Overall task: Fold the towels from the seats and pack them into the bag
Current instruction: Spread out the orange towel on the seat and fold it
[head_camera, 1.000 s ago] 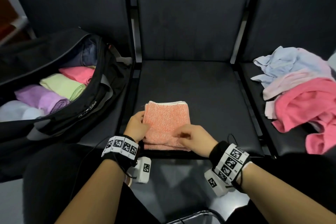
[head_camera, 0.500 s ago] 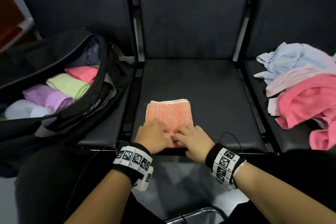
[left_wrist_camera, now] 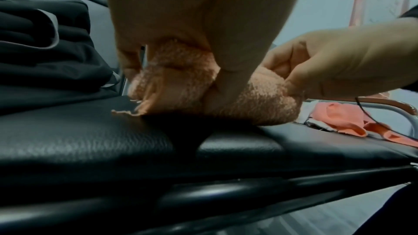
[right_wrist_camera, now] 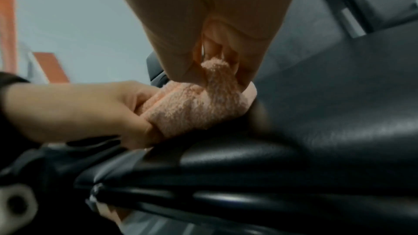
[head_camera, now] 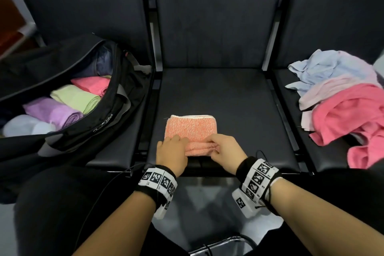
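The black duffel bag (head_camera: 68, 97) gapes at centre left, rolled towels inside; the salmon-orange terry towel (head_camera: 192, 129), folded, white-edged, lies low on the middle seat (head_camera: 218, 93); left hand (head_camera: 171, 155) and right hand (head_camera: 225, 153) each grip its rolled near edge.

Black seats (head_camera: 218, 97) carry an open bag (head_camera: 68, 81), orange towel (head_camera: 191, 129) and towel heap (head_camera: 342, 100).
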`<state>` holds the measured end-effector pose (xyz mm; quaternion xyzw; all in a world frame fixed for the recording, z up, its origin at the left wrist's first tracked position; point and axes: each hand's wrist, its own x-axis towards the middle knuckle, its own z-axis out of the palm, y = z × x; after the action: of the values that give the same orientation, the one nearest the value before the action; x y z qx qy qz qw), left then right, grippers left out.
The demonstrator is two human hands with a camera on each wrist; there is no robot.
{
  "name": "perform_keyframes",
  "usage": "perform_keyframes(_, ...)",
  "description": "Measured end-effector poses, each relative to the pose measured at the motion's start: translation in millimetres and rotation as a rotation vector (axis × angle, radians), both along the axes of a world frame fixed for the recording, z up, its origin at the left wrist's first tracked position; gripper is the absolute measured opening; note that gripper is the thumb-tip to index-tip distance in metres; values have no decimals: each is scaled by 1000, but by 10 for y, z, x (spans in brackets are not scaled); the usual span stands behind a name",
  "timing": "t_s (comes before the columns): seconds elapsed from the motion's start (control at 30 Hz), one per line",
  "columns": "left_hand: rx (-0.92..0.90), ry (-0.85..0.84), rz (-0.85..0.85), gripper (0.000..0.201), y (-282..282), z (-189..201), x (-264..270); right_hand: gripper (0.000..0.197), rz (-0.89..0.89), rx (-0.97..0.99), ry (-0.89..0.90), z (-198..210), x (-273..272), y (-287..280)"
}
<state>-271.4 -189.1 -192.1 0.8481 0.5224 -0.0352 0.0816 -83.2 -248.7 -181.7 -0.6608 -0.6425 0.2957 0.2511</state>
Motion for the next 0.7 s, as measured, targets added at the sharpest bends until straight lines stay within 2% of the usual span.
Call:
perform_keyframes(0.13,-16,-187,-10,25,76,-5,-75,53,285,125,-394,-67,19,-60)
perform_keyframes(0.23,-49,-279,-25,21,128,10,-138,52,329,97,-453,-132,110,-62)
perform_keyframes(0.37,-175,-424,31,37,196,42,-237,13,145,28,-235,-147,169,-28)
perform_keyframes(0.47,-275,-574,149,23,255,57,-306,14,-18,-71,-35,-121,220,55)
perform_keyframes(0.53,-306,-688,219,11,286,42,-325,13,-113,-69,59,-116,264,103)
perform_keyframes(0.7,-447,-855,280,15,311,-12,-303,11,-264,-50,160,-185,367,135)
